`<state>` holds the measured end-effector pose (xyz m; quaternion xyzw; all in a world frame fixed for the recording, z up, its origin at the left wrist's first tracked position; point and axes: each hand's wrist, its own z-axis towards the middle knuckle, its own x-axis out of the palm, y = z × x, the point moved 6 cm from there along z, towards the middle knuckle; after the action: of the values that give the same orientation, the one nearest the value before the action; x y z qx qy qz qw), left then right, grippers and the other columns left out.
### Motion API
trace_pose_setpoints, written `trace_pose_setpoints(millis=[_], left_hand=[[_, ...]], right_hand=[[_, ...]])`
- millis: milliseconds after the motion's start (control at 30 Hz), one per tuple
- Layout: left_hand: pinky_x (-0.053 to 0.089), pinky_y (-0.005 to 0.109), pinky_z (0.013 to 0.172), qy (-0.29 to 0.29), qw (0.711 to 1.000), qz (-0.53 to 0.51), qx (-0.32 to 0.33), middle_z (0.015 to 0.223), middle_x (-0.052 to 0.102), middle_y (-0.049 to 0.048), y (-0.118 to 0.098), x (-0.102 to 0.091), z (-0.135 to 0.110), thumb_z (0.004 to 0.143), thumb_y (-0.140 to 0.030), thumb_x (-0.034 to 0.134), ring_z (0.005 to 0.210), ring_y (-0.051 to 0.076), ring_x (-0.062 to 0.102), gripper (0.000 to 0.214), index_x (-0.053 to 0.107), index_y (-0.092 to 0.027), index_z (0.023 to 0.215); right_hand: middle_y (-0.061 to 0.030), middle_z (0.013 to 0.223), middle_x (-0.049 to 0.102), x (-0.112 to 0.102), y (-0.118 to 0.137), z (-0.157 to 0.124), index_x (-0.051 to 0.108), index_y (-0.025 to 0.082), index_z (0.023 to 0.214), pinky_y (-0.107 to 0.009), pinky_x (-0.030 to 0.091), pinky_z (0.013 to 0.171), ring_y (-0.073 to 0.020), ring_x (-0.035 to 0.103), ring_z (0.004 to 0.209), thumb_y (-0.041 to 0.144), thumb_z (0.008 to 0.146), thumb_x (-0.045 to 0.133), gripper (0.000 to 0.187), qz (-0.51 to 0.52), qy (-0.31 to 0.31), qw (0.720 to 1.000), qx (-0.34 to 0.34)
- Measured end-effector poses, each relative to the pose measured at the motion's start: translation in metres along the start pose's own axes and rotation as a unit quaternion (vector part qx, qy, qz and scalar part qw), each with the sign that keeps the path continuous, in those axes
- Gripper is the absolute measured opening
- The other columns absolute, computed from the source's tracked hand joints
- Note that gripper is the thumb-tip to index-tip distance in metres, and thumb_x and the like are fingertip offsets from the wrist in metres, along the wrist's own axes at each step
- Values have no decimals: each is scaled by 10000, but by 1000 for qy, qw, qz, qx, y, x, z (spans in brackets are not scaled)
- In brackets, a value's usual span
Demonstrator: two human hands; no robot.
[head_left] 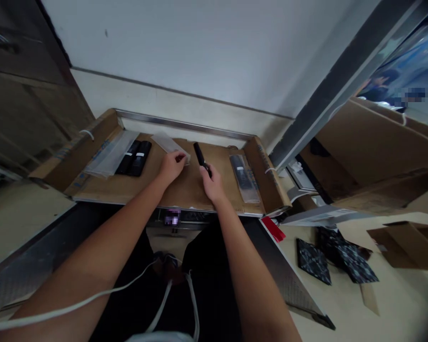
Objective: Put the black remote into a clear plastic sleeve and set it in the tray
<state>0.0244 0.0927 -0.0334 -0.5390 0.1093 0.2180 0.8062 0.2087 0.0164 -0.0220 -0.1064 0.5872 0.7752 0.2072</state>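
My left hand is closed, pinching the near end of a clear plastic bag that lies flat on the cardboard. In my right hand is a slim black oblong item, its far end pointing away from me and its near end hidden by my fingers. Two black oblong items with white labels lie side by side left of my left hand. Beside them is a stack of clear plastic bags. To the right of my right hand, a black item inside a clear bag rests on the cardboard.
The cardboard-lined work surface has raised cardboard sides at left and right. A large open carton stands to the right. Black patterned pieces and another open box are on the floor. A white cord crosses my left arm.
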Motion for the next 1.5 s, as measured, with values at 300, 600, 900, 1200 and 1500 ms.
trace_pose_setpoints(millis=[300,600,900,1200,1500], left_hand=[[539,339,785,37,997,-68,20,899,755,68,3,5,6,790,-229,633,800,189,668,176,754,-172,904],[533,327,810,23,995,-97,17,930,745,56,2,0,5,815,-294,662,824,175,661,174,749,-181,916],[520,342,816,16,997,-41,58,928,733,62,-1,1,4,833,-275,635,829,185,644,169,747,-181,918],[506,350,904,32,992,-5,119,952,698,65,-16,2,-2,867,-221,577,936,201,632,188,744,-195,949],[522,360,901,34,984,65,165,968,692,67,-33,2,-12,899,-182,547,913,194,641,203,735,-187,978]], right_hand=[[-138,1095,694,-15,14,-13,599,193,1266,-350,446,815,-282,644,948,534,953,480,478,-309,14,947,-83],[-135,1037,686,-12,12,-13,610,201,1246,-336,434,750,-273,632,891,533,931,511,469,-370,4,926,-71],[-112,1091,693,-10,18,-17,605,236,1255,-319,430,745,-268,636,931,485,895,589,438,-375,17,922,-93],[-112,1110,693,-9,20,-17,598,233,1273,-327,447,756,-269,648,936,478,901,585,446,-390,31,916,-93],[-88,1138,687,-10,23,-16,550,240,1301,-328,470,802,-256,652,992,527,946,491,460,-424,56,903,-43]])
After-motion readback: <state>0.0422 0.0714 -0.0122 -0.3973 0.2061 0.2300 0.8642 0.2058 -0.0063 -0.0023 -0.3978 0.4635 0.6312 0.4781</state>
